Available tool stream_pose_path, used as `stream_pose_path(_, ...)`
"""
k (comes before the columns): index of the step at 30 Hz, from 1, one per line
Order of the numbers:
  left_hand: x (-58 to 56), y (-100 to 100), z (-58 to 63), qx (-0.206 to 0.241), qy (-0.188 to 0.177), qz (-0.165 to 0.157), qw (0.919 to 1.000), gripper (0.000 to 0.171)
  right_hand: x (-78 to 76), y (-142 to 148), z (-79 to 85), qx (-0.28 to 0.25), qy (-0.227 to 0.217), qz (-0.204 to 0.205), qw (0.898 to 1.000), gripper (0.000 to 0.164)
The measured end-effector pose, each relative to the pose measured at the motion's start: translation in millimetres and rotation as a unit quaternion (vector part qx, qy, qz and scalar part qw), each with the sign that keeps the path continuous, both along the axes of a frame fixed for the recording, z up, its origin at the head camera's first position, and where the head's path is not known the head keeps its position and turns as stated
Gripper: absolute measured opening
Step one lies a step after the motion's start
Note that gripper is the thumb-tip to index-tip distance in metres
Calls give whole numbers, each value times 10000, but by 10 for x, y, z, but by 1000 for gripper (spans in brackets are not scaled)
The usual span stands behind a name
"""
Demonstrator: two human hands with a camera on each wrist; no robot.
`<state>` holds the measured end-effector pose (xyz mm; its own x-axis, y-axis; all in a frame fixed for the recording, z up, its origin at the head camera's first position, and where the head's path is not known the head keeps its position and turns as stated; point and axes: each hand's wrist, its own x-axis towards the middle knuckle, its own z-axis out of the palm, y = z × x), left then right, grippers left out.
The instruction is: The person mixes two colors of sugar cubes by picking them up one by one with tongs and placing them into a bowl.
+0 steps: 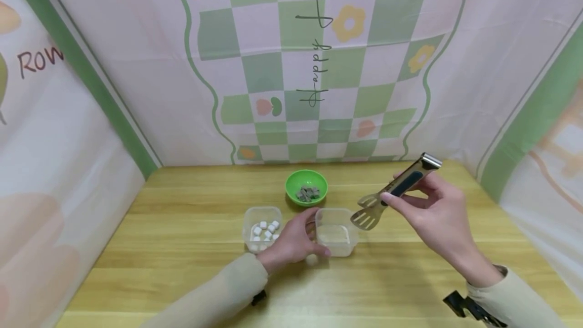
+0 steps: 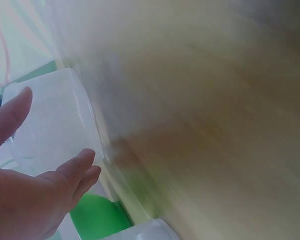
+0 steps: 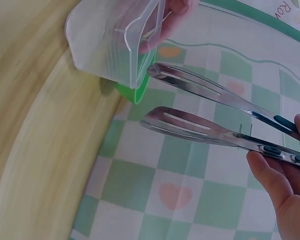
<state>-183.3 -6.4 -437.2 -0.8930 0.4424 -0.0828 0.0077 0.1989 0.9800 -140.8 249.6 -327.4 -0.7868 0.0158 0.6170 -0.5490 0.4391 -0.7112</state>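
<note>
Metal serving tongs [image 1: 401, 186] with slotted heads and dark grips are pinched in my right hand [image 1: 439, 216]. Their two slotted ends stand apart with nothing between them, as the right wrist view shows, near the right rim of a clear plastic container [image 1: 336, 232] with nothing seen inside. My left hand [image 1: 296, 239] is at that container's left side, thumb towards the front corner, fingers towards the back one. In the left wrist view its fingers [image 2: 80, 167] look fairly straight; firm contact cannot be made out. Left of this hand, another clear container [image 1: 261, 212] holds several white cubes [image 1: 268, 232], partly hidden by the hand.
Behind the containers stands a green bowl [image 1: 306, 176] with several grey-brown pieces [image 1: 307, 194] in it. The wooden table [image 1: 191, 247] ends at a patterned cloth backdrop [image 1: 319, 65], with cloth sides left and right. A small pale spot [image 1: 311, 259] shows below the left hand.
</note>
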Motion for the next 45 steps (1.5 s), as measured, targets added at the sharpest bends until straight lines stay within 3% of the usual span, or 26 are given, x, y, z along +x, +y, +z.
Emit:
stream_pose_path(17,8,152,-3,-172,127,23,9998,105,291,267,-34,-128,-211,-623,9978,42)
stream_pose_path(34,-20,370,-17,-326,289,101,9990,100,466,360,-26,133,-398,-741,9964,41)
stream_pose_path(45,-13,473,-36,-277,336,109,9990,98,512,369,-20,39,-397,-569,9976,43)
